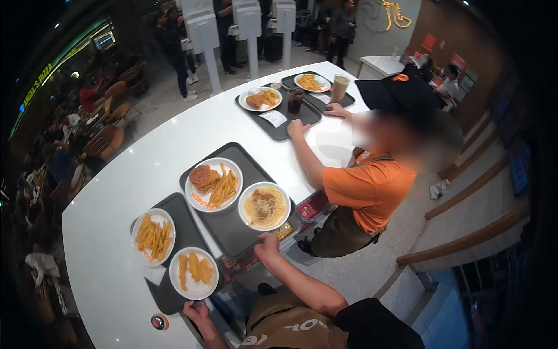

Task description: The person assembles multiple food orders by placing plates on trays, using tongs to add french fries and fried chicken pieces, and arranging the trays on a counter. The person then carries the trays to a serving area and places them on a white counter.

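My left hand is closed at the near edge of a dark grey tray, just below a white plate of fried chicken strips. Farther up that tray sits a plate of fries with a white paper beside it. My right hand closes on the near edge of a second grey tray, next to a plate of noodles with a brown topping. Behind the noodles is a plate with a chicken sandwich and fries. The undersides of both grips are hidden.
On my right a co-worker in an orange shirt rests both hands by two more trays holding fries, a dark drink and a tan drink. A small round device lies on the white counter. Kiosks and people stand beyond.
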Demonstrator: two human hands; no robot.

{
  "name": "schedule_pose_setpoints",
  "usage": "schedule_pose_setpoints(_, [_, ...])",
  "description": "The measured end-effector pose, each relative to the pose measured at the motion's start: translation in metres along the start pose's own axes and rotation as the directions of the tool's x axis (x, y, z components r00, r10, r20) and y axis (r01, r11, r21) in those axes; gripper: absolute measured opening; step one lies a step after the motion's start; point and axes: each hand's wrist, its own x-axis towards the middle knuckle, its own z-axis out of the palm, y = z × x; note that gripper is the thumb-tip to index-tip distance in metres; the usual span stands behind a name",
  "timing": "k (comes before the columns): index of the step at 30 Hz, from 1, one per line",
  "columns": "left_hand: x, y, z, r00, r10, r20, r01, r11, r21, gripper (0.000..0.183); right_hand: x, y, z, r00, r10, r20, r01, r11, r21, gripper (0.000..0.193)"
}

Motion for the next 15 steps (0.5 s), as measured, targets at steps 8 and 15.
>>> schedule_pose_setpoints(8, [0.052, -0.001, 0.022, 0.99, -0.049, -0.131, 0.099, 0.906, 0.412, 0.046, -0.004, -0.023, 0.027, 0.983, 0.015, -0.183, -0.011, 1.0, 0.022, 0.042])
schedule_pose_setpoints(15, [-0.001, -0.033, 0.094, 0.999, 0.04, -0.008, -0.033, 0.908, 0.418, 0.044, -0.046, -0.094, -0.098, 0.779, 0.556, 0.29, -0.443, 0.815, -0.373, 0.064])
